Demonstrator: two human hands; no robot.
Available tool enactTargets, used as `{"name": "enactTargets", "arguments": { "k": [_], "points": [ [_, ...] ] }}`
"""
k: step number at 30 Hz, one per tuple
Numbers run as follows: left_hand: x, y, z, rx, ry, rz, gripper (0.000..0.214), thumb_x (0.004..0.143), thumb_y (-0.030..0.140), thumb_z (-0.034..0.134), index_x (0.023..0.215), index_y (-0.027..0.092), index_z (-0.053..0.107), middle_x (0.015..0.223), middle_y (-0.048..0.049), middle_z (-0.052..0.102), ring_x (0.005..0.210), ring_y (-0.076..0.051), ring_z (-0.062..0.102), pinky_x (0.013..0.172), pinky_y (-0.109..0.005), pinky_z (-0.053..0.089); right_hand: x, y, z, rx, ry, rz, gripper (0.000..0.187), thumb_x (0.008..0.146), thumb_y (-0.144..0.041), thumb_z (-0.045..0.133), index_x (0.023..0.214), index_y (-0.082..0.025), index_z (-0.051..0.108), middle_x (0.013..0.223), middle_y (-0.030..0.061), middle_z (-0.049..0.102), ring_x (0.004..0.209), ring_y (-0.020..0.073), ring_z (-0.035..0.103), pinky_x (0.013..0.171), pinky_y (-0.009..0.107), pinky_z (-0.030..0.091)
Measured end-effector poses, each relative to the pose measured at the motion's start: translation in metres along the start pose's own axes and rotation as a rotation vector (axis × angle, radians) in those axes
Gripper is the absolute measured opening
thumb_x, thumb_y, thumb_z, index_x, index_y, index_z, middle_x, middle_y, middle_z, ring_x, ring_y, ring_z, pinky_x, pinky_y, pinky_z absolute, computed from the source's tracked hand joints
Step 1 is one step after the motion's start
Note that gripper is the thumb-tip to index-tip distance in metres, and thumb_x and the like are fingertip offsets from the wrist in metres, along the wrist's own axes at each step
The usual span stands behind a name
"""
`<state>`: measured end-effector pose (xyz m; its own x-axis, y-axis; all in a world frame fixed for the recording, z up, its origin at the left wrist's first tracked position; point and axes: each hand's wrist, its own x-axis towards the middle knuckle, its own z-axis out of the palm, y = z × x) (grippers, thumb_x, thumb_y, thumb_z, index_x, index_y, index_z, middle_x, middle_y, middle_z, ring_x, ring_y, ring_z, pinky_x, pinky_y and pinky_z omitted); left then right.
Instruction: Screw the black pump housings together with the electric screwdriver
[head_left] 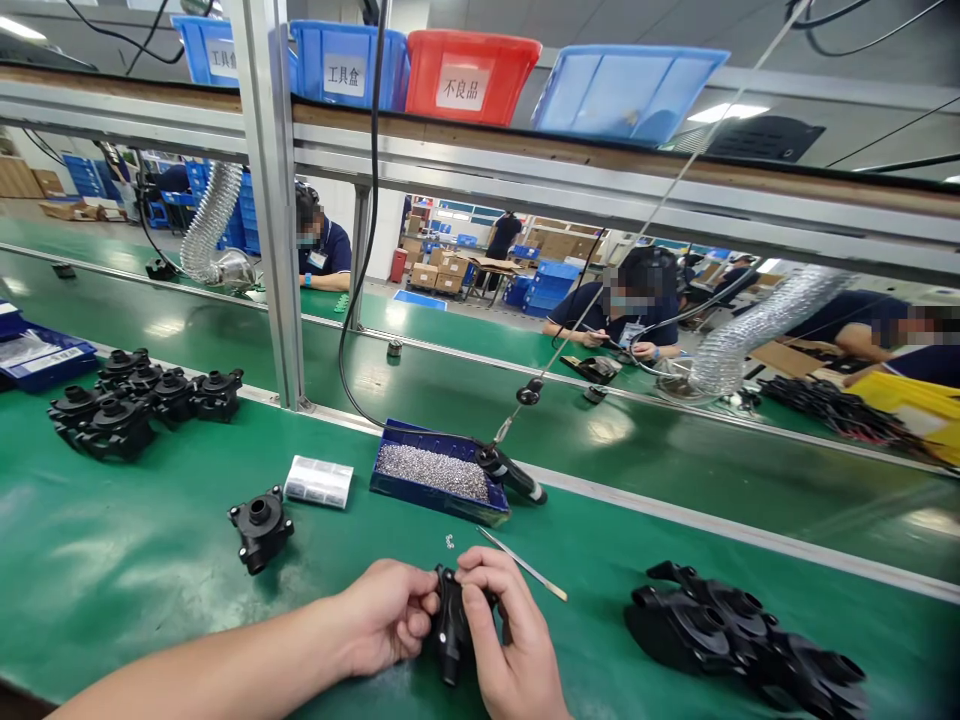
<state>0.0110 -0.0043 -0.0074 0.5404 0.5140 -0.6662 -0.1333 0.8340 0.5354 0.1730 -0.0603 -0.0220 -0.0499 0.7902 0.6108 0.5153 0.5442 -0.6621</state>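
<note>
The left hand [390, 615] pinched a black part [450, 630] along its left edge, thumb and forefinger at the top, the other fingers curled in. The right hand [514, 630] gripped the same part from the right, fingertips bunched near its upper end. The part was between the two hands, low in the middle of the view, over the green bench [150, 530], a tubular end pointing toward the person.

Just beyond the fingers lay a few small clear bits [449, 541], and to their right a thin stick [525, 565], set aslant. Farther off stood a blue tray [420, 497] with many small shiny pieces [435, 472] in it; a driver [525, 480] on a cord rested across its right end. Left of the tray lay a white roll [319, 482], and nearer the person a lone housing [260, 525]. A group of black housings [120, 415] stood at far left, and more black parts [742, 630] lay clustered at right.

Past the bench, two co-workers [326, 250] [630, 310] sat across the line. Overhead, a shelf [465, 150] carried blue bins [630, 95] and one red bin [469, 75].
</note>
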Motion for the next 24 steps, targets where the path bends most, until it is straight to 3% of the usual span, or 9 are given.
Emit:
{"name": "enactTargets", "arguments": {
  "k": [8, 16, 24],
  "points": [
    [-0.0046, -0.0051, -0.001, -0.015, 0.053, 0.123, 0.032, 0.096, 0.018, 0.053, 0.064, 0.015, 0.056, 0.052, 0.0049, 0.049, 0.035, -0.004, 0.035, 0.035, -0.014, 0.017, -0.0011, 0.0, -0.0002, -0.016, 0.018, -0.002, 0.013, 0.105, -0.022, 0.051, 0.1, -0.023, 0.062, 0.106, 0.0098, 0.065, 0.098, 0.0232, 0.067, 0.082, 0.035, 0.057],
    [-0.0005, 0.0012, -0.0038, -0.021, -0.031, -0.009, 0.034, 0.093, 0.012, 0.051, 0.059, 0.013, 0.056, 0.052, 0.0051, 0.043, 0.036, -0.002, 0.033, 0.036, -0.012, 0.02, -0.0009, 0.0016, 0.001, -0.001, 0.013, -0.004, 0.011, 0.105, -0.02, 0.052, 0.101, -0.023, 0.062, 0.108, 0.0087, 0.064, 0.099, 0.0219, 0.066, 0.085, 0.033, 0.056],
    [0.0003, 0.0001, -0.0033, -0.005, -0.008, 0.013, 0.037, 0.093, 0.014, 0.053, 0.056, 0.015, 0.055, 0.047, 0.0052, 0.042, 0.035, -0.003, 0.031, 0.036, -0.012, 0.022, -0.0006, 0.0011, 0.0012, 0.002, 0.012, -0.004, 0.012, 0.104, -0.02, 0.052, 0.101, -0.024, 0.062, 0.108, 0.0078, 0.065, 0.099, 0.0217, 0.067, 0.085, 0.032, 0.055]
  ]
}}
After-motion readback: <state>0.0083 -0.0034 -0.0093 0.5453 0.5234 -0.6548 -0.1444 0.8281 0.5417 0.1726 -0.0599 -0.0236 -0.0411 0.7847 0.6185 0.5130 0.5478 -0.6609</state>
